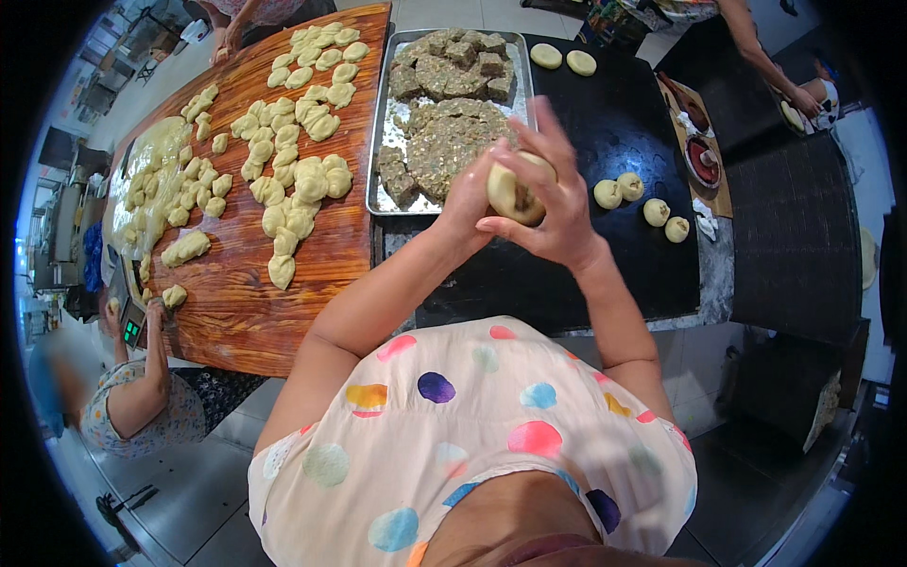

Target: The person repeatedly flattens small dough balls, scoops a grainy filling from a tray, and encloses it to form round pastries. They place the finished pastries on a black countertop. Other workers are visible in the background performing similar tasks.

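Between my two hands is a ball of dough point(519, 193) wrapped around a brownish filling, part of which shows through a gap facing me. My left hand point(471, 190) cups its left side. From the right, my right hand point(563, 202) curls around it, with the thumb below and blurred fingers above. Just beyond my hands lies a metal tray point(375, 170) holding large mounds of crumbly filling point(453, 142) and cut blocks of it. To the right, several filled dough balls point(631, 186) sit on a black board point(638, 276), their gathered tops showing filling.
A wooden table point(333, 248) on the left bears many dough pieces point(283, 177), some under plastic film point(152, 159). Two flat dough discs point(581, 63) lie at the board's far end. A bowl of red paste point(703, 163) stands at right. Co-workers' hands point(154, 312) work around the tables.
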The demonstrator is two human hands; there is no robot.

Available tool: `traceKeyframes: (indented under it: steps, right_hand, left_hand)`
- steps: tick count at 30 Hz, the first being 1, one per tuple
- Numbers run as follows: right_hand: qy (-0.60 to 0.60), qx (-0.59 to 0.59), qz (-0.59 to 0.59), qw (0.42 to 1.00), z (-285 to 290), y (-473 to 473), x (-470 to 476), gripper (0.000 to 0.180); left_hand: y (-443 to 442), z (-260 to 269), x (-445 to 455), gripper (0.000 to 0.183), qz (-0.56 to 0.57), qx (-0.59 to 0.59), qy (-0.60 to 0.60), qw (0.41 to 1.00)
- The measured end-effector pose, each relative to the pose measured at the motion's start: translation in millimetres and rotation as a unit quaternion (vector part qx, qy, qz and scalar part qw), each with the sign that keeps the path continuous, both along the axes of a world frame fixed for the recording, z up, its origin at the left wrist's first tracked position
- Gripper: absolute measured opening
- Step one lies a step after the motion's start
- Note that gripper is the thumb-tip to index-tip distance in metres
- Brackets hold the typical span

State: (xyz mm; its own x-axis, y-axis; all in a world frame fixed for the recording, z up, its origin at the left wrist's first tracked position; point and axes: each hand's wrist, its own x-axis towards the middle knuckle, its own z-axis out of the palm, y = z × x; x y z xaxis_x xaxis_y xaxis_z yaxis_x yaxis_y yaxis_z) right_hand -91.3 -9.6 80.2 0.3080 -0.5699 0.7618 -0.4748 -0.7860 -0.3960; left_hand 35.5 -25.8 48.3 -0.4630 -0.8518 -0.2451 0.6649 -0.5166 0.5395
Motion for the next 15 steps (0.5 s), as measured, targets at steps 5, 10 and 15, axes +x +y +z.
traceKeyframes:
  steps: [5,10,15]
  right_hand:
    - [-0.055,-0.015,0.038,0.998,-8.5,-1.4,5.8,0.03]
    - [-0.067,0.011,0.058,0.996,-16.3,-2.1,16.2,0.029]
    - [-0.053,0.019,0.042,0.998,-27.0,-3.4,5.4,0.019]
  left_hand:
    - [-10.1,-27.2,-3.3,0.053,-0.055,-0.023,0.092,0.994]
    - [3.6,-21.2,-0.9,0.044,0.024,0.003,0.121,0.992]
    - [4.8,-25.2,1.4,0.044,-0.028,0.128,0.054,0.99]
